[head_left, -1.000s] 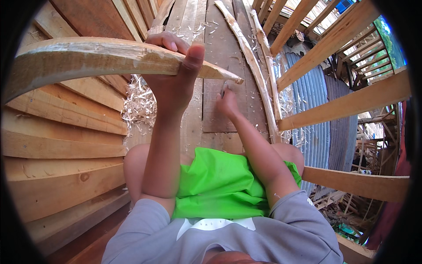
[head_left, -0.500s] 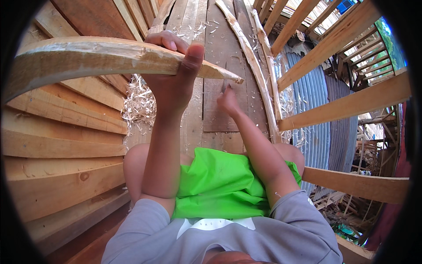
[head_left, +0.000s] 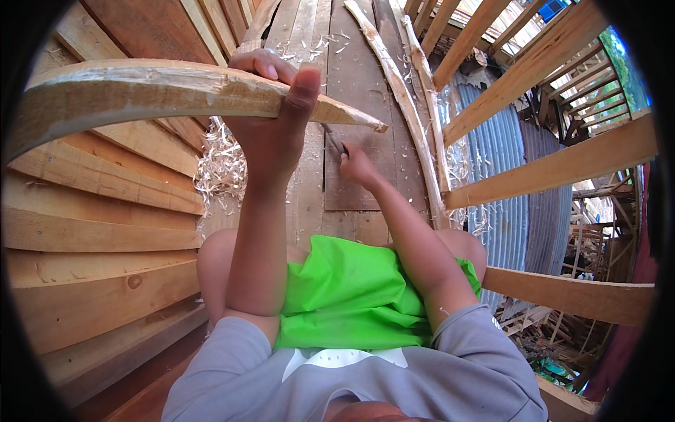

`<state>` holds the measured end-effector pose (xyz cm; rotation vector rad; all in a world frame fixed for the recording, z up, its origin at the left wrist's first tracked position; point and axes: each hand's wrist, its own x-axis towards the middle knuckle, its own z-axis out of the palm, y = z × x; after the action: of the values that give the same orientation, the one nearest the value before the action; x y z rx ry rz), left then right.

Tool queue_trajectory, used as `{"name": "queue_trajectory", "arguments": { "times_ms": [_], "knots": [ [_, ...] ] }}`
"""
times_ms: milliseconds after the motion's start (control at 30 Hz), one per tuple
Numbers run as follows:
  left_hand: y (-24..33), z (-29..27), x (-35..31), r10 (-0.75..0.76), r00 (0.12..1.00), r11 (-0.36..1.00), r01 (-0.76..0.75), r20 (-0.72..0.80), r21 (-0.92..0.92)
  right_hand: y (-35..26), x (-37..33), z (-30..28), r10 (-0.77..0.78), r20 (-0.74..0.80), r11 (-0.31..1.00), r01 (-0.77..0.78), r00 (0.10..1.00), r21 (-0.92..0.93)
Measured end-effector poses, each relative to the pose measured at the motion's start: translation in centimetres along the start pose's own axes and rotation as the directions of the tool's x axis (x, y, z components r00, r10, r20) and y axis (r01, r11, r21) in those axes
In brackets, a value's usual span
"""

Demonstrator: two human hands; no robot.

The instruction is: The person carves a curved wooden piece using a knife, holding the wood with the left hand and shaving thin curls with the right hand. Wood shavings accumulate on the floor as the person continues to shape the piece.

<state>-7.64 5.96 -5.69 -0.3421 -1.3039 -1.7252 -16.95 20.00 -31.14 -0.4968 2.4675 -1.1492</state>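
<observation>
- Pale, freshly cut wood fills the scene: a long curved wooden piece (head_left: 162, 95) runs from the far left across to a tapered tip near the middle, held up above the plank floor (head_left: 358, 169).
- The left hand (head_left: 271, 119) is clenched around this curved piece close to its pointed end, thumb upright against the near face, fingers wrapped over the top.
- The right hand (head_left: 357, 165) sits lower, just beneath the tip, closed on a thin dark tool (head_left: 335, 139) that points up toward the wood; what kind of tool it is cannot be told.
- Light wood shavings (head_left: 221, 165) lie heaped on the floor to the left of the left forearm, with more chips scattered farther up the planks.
- Stacked boards (head_left: 98, 211) rise on the left; slanting timber rails (head_left: 555, 169) and grey corrugated sheet (head_left: 503, 155) stand on the right.
- Bright green shorts (head_left: 355, 295) cover the person's lap below both forearms.
</observation>
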Motion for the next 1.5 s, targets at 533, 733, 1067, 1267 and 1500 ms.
{"name": "queue_trajectory", "arguments": {
  "times_ms": [533,733,1067,1267,1500],
  "knots": [
    [0.9,-1.2,0.8,-0.055,0.988,0.985,0.077,-0.141,0.153,-5.5,-2.9,-6.2,0.241,0.363,0.959,-0.163,0.900,-0.232],
    [0.8,-1.9,0.7,-0.013,0.971,0.998,0.029,-0.238,0.063,-3.6,-4.6,-14.7,0.200,0.666,0.978,-0.105,0.718,-0.181],
    [0.4,-3.7,0.4,-0.050,0.994,0.999,0.049,-0.100,-0.015,-2.2,-5.1,-20.1,-0.001,0.436,0.952,-0.133,0.900,0.277],
    [0.2,-3.9,0.7,-0.064,0.998,0.997,0.063,-0.010,-0.050,-2.6,-2.6,-13.0,-0.090,0.300,0.889,-0.059,0.950,0.453],
    [0.0,-3.3,0.7,-0.058,0.997,0.997,0.056,-0.050,-0.052,-5.0,-2.3,-7.3,0.221,0.283,0.940,-0.281,0.933,0.192]
  ]
}}
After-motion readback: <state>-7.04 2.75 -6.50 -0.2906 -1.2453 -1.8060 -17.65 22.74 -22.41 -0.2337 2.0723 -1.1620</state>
